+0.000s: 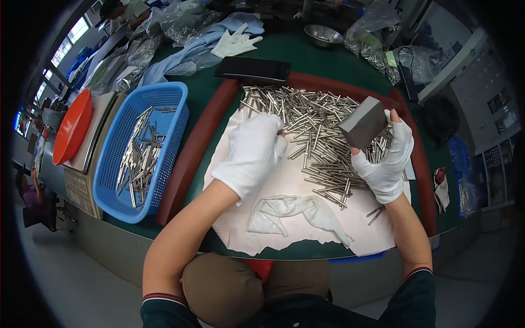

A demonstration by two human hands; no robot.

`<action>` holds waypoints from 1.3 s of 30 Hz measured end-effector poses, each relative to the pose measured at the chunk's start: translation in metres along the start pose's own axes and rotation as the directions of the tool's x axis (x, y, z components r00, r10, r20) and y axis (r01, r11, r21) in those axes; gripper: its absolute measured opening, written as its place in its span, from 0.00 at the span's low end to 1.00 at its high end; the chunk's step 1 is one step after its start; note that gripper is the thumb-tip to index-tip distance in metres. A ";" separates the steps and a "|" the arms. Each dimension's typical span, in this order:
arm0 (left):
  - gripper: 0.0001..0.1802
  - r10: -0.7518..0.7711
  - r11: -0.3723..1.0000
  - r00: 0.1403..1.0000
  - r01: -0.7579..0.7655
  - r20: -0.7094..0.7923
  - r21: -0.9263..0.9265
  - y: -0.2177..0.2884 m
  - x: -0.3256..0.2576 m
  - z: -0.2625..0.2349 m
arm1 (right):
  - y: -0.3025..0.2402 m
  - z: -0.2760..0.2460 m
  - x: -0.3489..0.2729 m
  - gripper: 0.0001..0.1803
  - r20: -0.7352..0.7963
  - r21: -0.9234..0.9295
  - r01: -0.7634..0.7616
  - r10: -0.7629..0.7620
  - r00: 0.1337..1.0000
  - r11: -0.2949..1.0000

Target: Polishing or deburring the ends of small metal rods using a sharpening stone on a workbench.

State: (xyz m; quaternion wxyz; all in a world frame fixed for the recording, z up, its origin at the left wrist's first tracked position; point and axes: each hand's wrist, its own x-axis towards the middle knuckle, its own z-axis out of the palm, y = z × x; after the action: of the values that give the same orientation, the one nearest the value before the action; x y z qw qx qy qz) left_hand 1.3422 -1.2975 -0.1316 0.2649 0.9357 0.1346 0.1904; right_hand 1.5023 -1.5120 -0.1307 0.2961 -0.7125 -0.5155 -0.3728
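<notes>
My left hand (253,150), in a white glove with a bare fingertip showing, is at the left side of a pile of thin metal rods (322,128). Its fingers curl closed, and whatever they may hold is hidden. My right hand (391,158), in a white glove with bare fingertips, grips a dark grey rectangular block (363,121) by its edges. The block is tilted above the right part of the pile. The rods lie loose on a pale sheet (295,183). A crumpled white cloth (290,210) lies between my forearms.
A red-brown raised border (198,147) frames the sheet. To the left stands a blue basket (178,131) holding metal rods, beside an orange-red bowl (74,128). Beyond the border are a black phone (251,69), a white glove (238,42), a metal bowl (322,34) and plastic bags (377,27).
</notes>
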 end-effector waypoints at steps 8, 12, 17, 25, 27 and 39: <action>0.19 -0.178 -0.044 0.863 0.473 0.473 -0.880 -0.014 -0.036 -0.003 | -0.058 0.019 0.027 0.53 0.067 0.177 -0.168 0.159 0.985 0.970; 0.33 -0.223 -0.115 0.863 0.437 0.452 -0.892 -0.025 -0.041 0.005 | -0.071 0.032 0.015 0.51 0.193 0.150 -0.142 0.112 0.975 0.979; 0.39 -0.227 0.127 0.895 0.418 0.383 -0.900 -0.022 -0.045 -0.004 | -0.062 0.034 0.003 0.49 0.275 0.198 -0.088 0.031 0.961 0.976; 0.36 -0.222 0.222 0.873 0.479 0.435 -0.849 -0.018 -0.042 -0.006 | -0.062 0.038 -0.001 0.46 0.269 0.218 -0.117 0.056 0.962 0.969; 0.36 -0.222 0.241 0.870 0.486 0.440 -0.840 -0.018 -0.043 -0.006 | -0.064 0.038 -0.002 0.44 0.272 0.218 -0.127 0.065 0.960 0.968; 0.37 -0.167 0.228 0.904 0.425 0.395 -0.876 -0.016 -0.045 -0.004 | -0.069 0.037 0.001 0.43 0.302 0.191 -0.098 0.036 0.953 0.977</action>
State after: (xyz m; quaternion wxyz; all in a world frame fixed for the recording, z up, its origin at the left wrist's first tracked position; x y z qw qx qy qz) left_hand 1.2983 -1.2980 -0.1499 0.8099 0.5644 0.1412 0.0747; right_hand 1.4444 -1.4618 -0.1476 0.2993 -0.7435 -0.5648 -0.1965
